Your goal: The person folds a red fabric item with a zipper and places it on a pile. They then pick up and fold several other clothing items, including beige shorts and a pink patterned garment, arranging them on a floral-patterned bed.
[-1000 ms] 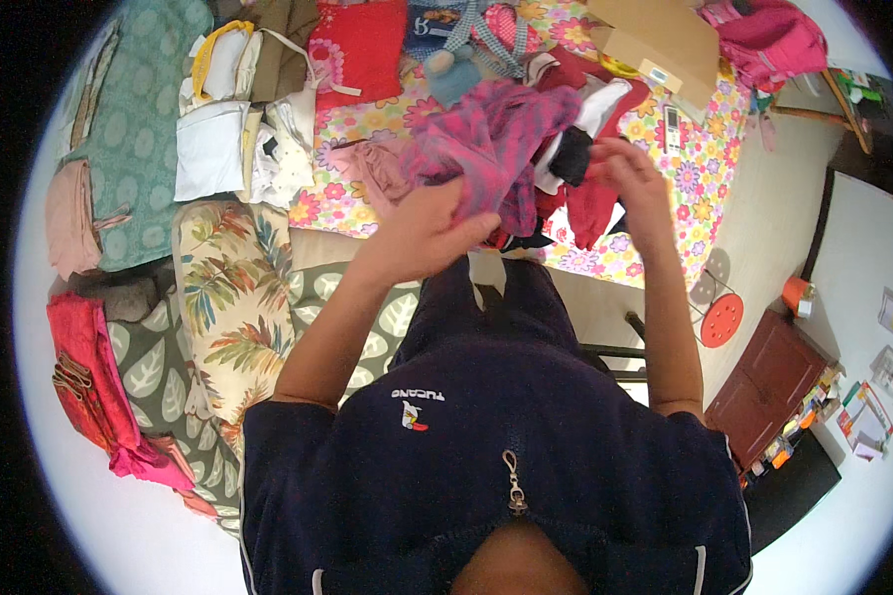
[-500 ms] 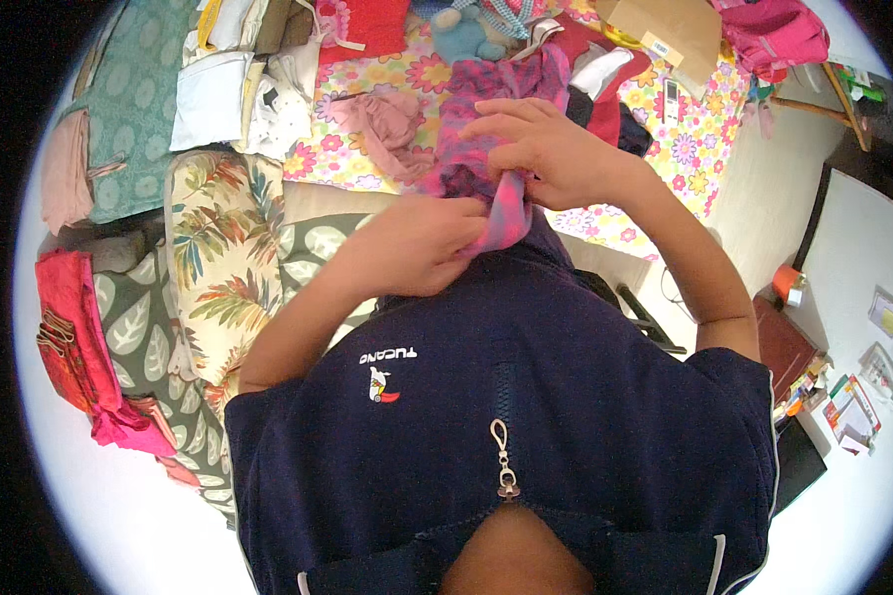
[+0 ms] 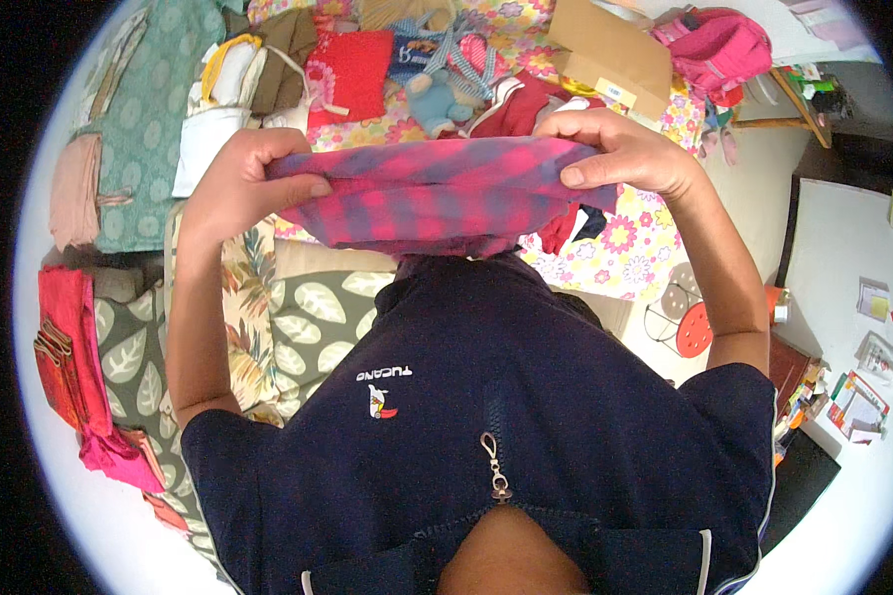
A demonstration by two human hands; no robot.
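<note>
A pink and purple-grey striped cloth garment (image 3: 437, 193) is stretched sideways between my two hands, in front of my chest. My left hand (image 3: 258, 183) grips its left end, thumb on the near side. At the right end my right hand (image 3: 615, 154) pinches the upper corner between thumb and fingers. The garment's lower part hangs in folds above my lap. What kind of garment it is cannot be made out.
Behind lies a flowered sheet (image 3: 630, 238) with a blue stuffed toy (image 3: 437, 104), red clothes (image 3: 511, 109) and a cardboard box (image 3: 605, 55). Folded clothes (image 3: 211, 139) sit on the left. A leaf-patterned cushion (image 3: 313, 307) is near my left arm. A pink bag (image 3: 714, 45) stands far right.
My hands have moved apart, the left one leftward and the right one rightward. The garment, bunched between them before, is now spread wide and lifted.
</note>
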